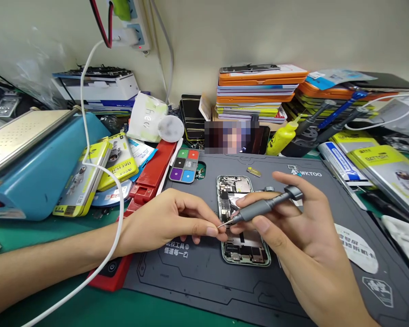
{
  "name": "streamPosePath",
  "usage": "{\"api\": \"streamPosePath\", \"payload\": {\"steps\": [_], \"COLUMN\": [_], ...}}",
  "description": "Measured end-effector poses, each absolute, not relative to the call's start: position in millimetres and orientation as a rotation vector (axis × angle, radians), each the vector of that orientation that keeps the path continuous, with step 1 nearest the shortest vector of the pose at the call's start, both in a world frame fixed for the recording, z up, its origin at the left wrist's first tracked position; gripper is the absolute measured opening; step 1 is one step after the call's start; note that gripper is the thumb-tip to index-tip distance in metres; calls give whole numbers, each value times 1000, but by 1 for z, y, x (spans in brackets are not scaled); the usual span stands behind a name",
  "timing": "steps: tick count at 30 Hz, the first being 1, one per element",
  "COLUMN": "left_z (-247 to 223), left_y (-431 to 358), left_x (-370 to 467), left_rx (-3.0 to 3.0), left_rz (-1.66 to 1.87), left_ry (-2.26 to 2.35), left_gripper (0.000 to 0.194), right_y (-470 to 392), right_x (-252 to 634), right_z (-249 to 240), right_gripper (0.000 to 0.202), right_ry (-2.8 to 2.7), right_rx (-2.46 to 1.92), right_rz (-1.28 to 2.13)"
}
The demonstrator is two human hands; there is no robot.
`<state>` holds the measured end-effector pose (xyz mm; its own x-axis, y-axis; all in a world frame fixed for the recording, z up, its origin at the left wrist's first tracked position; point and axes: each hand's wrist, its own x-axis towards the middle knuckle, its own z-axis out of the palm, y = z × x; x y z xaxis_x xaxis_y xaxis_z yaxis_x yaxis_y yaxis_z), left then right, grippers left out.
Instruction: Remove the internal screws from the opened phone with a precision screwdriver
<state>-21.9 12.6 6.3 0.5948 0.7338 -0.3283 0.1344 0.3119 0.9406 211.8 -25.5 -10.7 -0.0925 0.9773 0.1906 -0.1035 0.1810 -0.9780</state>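
Note:
An opened phone (242,254) with its inner parts showing lies on the dark grey mat (191,290). Above it, my right hand (293,231) grips a grey screwdriver (255,210), slanted with its thin tip down to the left. The fingers of my left hand (177,222) are pinched together at that tip; whatever they hold there is too small to make out. Both hands hide part of the phone's middle. A small yellowish piece (254,171) rests on the mat beyond the phone, and a tray with coloured squares (184,166) is at the upper left of it.
A white cable (119,218) hangs across the left forearm. To the left are a red tool (153,172), yellow battery packs (85,181) and a blue machine (51,181). Behind stand stacked orange boxes (259,79), a yellow bottle (282,136) and a tool holder (303,141). More packs (388,172) lie right.

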Motion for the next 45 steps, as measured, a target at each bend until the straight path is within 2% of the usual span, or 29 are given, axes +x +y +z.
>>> {"api": "streamPosePath", "payload": {"steps": [8,17,24,29,37,45], "left_z": [8,5,4,2,3,4], "left_y": [12,13,13,14,12,13], "left_x": [-21,-23,-22,-22,-24,-24], "left_rx": [1174,1254,1198,1164,1159,1182], "left_rz": [475,422,541,568,576,572], "left_ry": [851,940,956,906,881,873], "left_gripper": [4,12,33,41,41,44], "right_y": [-20,-21,-27,-31,-34,-37], "right_x": [214,217,217,219,226,231], "right_z": [-12,-8,-6,-16,-33,-36], "right_gripper": [44,50,63,75,84,84], "right_ry": [-1270,-1166,-1424,-1711,-1988,-2002], "right_rx": [-930,-888,-896,-837,-816,-797], "right_rz": [1280,1370,914,588,391,416]}}
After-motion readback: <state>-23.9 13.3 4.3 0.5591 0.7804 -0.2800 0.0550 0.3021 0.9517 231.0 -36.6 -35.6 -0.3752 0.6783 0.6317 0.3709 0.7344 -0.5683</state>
